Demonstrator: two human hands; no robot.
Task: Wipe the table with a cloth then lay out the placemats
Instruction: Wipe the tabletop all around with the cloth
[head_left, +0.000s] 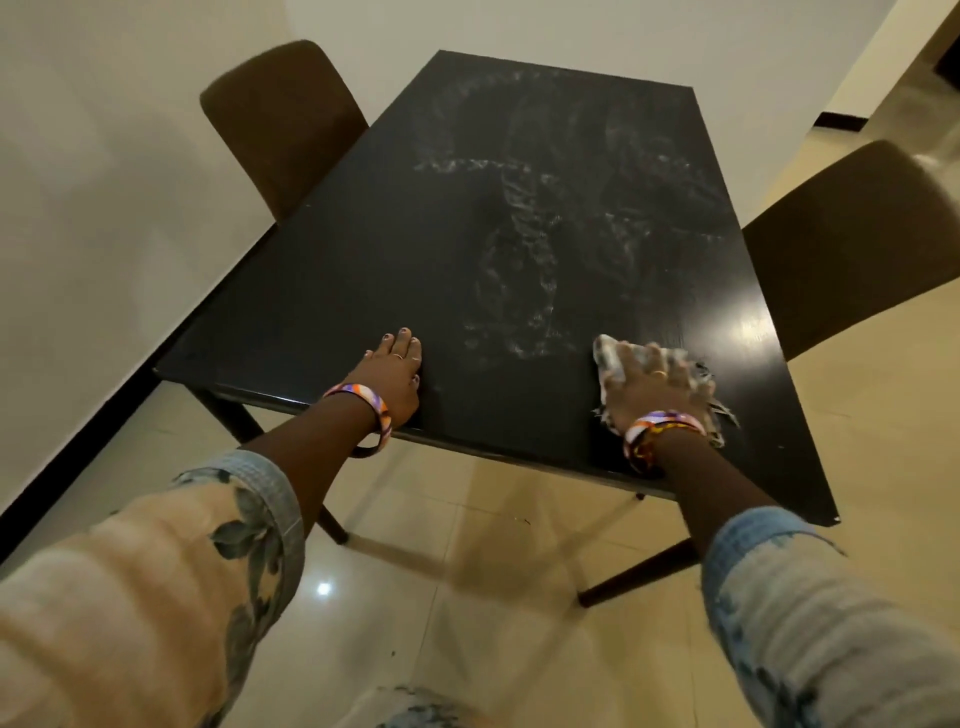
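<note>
A black rectangular table stretches away from me, with wet, streaky wipe marks down its middle and far half. My right hand presses flat on a pale grey cloth near the table's front right corner; the cloth sticks out around the fingers and wrist. My left hand rests flat on the bare tabletop near the front edge, fingers straight, holding nothing. Both wrists wear colourful bangles. No placemats are in view.
A brown chair stands at the table's left side against the white wall. A second brown chair stands at the right side. Glossy beige floor tiles lie under and around the table.
</note>
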